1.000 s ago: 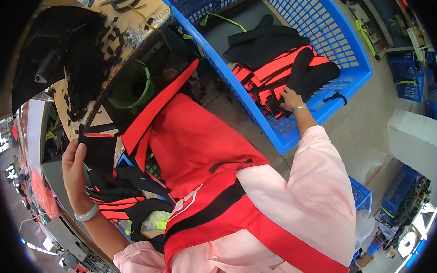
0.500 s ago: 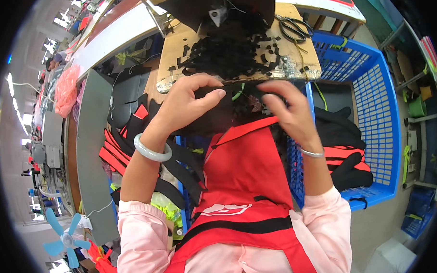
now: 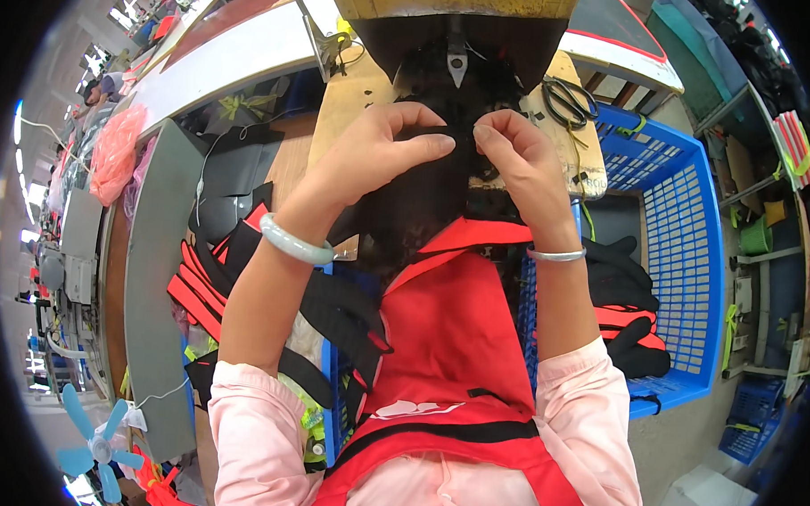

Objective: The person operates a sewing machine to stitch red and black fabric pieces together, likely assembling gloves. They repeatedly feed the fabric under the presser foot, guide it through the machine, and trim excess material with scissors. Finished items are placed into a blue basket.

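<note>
A black fabric piece [image 3: 413, 200] with a red panel [image 3: 477, 235] hangs in front of me, above my red apron. My left hand [image 3: 392, 150] pinches its upper edge between thumb and fingers. Close by on the right, the fingertips of my right hand [image 3: 518, 153] are drawn together on the same edge. Just beyond both hands is a machine head [image 3: 493, 42], yellow on top and dark below, with a pointed metal part [image 3: 457, 69] hanging down. Dark scraps lie under it, partly hidden by my hands.
Black-handled scissors [image 3: 568, 103] lie on the wooden board [image 3: 590, 161]. A blue plastic crate [image 3: 703, 263] at right holds black and red pieces [image 3: 621, 319]. Similar pieces [image 3: 203, 282] are heaped at left beside a grey panel [image 3: 159, 271]. A blue fan [image 3: 101, 448] stands lower left.
My right hand has closed its fingers and come nearer to my left. Both hands sit slightly higher, and the view has shifted, showing more of the machine head.
</note>
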